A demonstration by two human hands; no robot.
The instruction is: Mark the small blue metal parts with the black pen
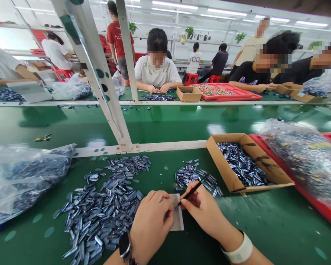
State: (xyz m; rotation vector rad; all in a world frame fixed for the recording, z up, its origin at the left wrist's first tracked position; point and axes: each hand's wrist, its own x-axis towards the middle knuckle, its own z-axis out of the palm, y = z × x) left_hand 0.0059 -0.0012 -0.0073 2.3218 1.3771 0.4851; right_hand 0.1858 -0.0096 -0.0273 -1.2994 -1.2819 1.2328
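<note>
My right hand (pixel 202 206) is closed round a thin black pen-like tool (pixel 193 189), its tip down over a small pale card (pixel 178 221) on the green tabletop. My left hand (pixel 153 217) rests on the card's left side with its fingers bent together; what its fingertips hold is too small to make out. Left of it spreads a big pile of small dark shiny pieces (pixel 99 209). A smaller pile (pixel 190 173) lies just beyond my right hand. More such pieces fill an open cardboard box (pixel 223 163) at the right.
Bulging clear plastic bags lie at the left (pixel 24 176) and at the right (pixel 300 158), the latter on a red tray (pixel 328 215). A white metal post (pixel 99 81) rises at the bench's back edge. Beyond a green belt (pixel 165 123), several people sit working.
</note>
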